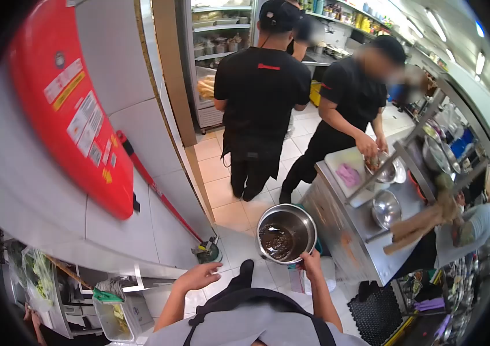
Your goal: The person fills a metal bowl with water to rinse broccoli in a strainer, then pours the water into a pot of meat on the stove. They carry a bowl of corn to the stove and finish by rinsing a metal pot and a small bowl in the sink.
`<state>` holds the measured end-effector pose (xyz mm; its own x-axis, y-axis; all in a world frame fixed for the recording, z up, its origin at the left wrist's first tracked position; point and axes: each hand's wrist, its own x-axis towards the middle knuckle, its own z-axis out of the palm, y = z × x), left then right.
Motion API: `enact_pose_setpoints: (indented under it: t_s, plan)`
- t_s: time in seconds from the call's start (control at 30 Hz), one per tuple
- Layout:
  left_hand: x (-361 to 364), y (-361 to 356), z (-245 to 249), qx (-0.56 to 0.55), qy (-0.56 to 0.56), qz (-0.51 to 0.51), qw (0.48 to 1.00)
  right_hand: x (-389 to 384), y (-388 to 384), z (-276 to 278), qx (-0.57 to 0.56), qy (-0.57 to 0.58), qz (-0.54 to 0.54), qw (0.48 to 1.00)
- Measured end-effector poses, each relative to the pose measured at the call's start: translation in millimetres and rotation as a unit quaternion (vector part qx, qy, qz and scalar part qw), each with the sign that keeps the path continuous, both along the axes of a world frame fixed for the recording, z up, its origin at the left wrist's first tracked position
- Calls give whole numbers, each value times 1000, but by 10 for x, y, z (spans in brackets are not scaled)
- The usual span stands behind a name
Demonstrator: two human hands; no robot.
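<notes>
Right now one steel pot is hanging over the tiled floor, just off the left edge of the metal bench. The right hand is gripping its near right rim, fingers closing narrowly on the metal. Dark brown liquid is covering part of the pot's bottom. The left hand is reaching out to the pot's left, well apart from it, its fingers opening loosely and holding nothing.

On the bench, one pale board is lying at the far left corner, bearing one pink item. Two steel bowls are sitting there too: one bowl near the middle of the left edge, the other by the far edge, where a co-worker is working with both hands. One more co-worker is standing with their back turned, and part of a third person is showing behind. Beside the left wall, one red pole is leaning down towards one green-based object on the floor.
</notes>
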<state>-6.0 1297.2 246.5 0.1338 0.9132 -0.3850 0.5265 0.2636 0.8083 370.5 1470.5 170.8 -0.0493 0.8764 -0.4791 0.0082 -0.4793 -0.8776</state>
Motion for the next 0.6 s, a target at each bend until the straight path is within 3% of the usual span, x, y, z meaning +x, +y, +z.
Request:
enact_pose_setpoints:
  t_s: [0.23,0.37,0.5,0.6]
  plan:
    - [-186,1619,76,107,46,-31,993,-262,1222,139,-11,-45,-2,999]
    - [-298,2380,278,160,2,-48,986,-404,1863,122,-8,-31,4,999]
    - [-548,3097,426,58,-105,-56,991,-657,2681,-253,-35,-33,26,999]
    - [-758,3669,292,52,-51,-36,997,-881,3344,-540,-48,-46,46,997]
